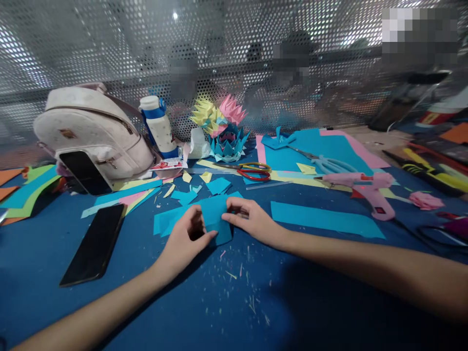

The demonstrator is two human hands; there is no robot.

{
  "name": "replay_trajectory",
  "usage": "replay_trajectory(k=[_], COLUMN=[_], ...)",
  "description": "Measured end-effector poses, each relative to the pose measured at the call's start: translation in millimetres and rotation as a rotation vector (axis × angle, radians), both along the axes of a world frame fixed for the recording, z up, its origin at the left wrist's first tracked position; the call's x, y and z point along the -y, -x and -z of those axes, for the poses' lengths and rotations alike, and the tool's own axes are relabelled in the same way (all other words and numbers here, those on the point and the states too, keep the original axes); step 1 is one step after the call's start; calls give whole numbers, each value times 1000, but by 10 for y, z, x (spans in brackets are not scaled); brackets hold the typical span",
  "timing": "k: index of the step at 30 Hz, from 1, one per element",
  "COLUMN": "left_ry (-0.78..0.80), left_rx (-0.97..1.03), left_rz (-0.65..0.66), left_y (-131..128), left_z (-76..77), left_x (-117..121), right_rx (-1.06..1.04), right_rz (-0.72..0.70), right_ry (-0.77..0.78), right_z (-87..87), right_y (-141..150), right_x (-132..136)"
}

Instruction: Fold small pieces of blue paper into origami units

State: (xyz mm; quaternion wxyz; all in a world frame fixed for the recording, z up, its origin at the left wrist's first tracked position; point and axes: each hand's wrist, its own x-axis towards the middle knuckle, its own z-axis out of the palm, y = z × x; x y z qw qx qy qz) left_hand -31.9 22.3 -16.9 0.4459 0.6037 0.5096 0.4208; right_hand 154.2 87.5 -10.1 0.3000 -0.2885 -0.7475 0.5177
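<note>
Paper (215, 208), a blue piece, is standing between the person's hands, the left hand (185, 233) pinching its left side and the right hand (253, 220) gripping its right edge. It is looking light, fairly stiff yet easily creased, so its edges are likely offering the safest hold. Right of the right hand, a blue strip (321, 218) is lying on the table (183, 317).

Perforated grey panel (230, 53), blue tabletop (161, 312), small bright light (175, 15)

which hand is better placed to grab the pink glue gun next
Probably the right hand: the pink glue gun is off to the right, nearer it than the left hand, though both hands hold the blue paper.
</note>
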Motion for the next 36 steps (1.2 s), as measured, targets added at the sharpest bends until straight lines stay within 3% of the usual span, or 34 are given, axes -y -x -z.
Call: replay_trajectory(k=[4,7,9,12,17,27,36], left_ry=[4,79,125,61,-50,-7,22], left_rx=[-103,-111,-64,28,-6,-90,-22], left_rz=[-55,-119,-73,0,-12,1,-2], left_y=[-1,0,-2,3,11,2,-3], left_z=[15,15,4,-28,-70,-68,-70], left_x=[14,39,63,77,22,17,6], right_rx=[101,131,129,145,233,190,180], right_rz=[-54,-11,22,-74,-217,-245,-256], right_ry=[-116,-172,-197,-231,-351,-309,-309], right_z=[11,7,-1,-10,-14,26,48], right_y=[-5,-18,-28,-43,-53,-34,-42], right_x=[20,31,27,25,52,14,9])
